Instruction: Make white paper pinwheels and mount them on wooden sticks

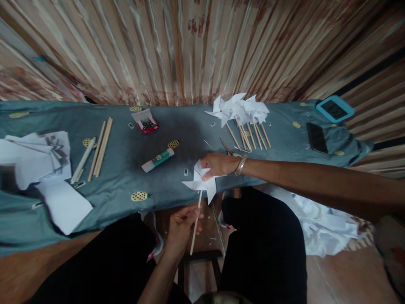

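Observation:
A white paper pinwheel (198,184) on a thin wooden stick (195,230) is between my two hands, at the table's front edge. My left hand (185,221) pinches the stick below the table's level. My right hand (215,165), with a bangle at the wrist, is closed on the paper blades from above; its fingertips are partly hidden. Just beyond my right hand lie scissors (226,147), half covered by the hand. A glue stick (158,160) with a green label rests to the left of the pinwheel.
Several finished pinwheels (243,110) lie at the back. A red box of small dark pins (148,122), loose sticks (103,147), a pen (84,160) and paper sheets (66,202) are leftward. A phone (317,137) and a blue-framed timer (335,109) sit at the right end.

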The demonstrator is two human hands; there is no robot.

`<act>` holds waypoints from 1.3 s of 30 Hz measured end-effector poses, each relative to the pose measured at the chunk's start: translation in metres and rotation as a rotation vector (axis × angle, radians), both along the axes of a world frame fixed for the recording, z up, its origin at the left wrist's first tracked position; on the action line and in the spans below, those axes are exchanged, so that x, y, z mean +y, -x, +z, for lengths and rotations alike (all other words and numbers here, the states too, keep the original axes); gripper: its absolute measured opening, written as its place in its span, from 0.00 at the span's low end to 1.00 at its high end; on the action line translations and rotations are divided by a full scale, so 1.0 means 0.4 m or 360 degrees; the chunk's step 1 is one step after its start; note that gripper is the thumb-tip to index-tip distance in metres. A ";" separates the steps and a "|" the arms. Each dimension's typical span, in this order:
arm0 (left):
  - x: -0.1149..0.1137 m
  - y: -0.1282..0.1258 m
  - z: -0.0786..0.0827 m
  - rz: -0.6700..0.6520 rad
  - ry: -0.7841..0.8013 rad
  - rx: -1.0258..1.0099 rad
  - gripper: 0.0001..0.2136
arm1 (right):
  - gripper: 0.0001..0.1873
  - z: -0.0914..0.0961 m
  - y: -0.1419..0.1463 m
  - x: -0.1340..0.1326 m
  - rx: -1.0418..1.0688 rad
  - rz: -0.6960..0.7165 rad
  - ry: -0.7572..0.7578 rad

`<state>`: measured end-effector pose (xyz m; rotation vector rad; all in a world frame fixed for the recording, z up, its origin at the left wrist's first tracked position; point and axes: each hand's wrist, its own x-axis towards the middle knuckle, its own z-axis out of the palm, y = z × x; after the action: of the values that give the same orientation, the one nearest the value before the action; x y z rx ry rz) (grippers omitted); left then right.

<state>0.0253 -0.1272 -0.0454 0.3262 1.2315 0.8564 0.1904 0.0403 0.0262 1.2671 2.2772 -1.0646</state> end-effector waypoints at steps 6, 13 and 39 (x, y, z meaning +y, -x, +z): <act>-0.004 -0.027 0.010 -0.0028 -0.0024 -0.0082 0.21 | 0.11 -0.002 0.005 0.002 -0.0049 0.0006 -0.0032; -0.003 -0.031 0.011 -0.0007 -0.0031 -0.0085 0.22 | 0.15 -0.001 0.005 0.000 -0.0086 0.0038 -0.0116; 0.101 -0.005 0.163 -0.0016 -0.0228 0.0034 0.22 | 0.27 0.016 -0.141 -0.066 0.2111 -0.1868 -0.0207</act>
<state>0.0275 -0.0869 0.0197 0.4572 1.1897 0.9368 0.2468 0.0140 0.0326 2.5809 2.0927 -2.8394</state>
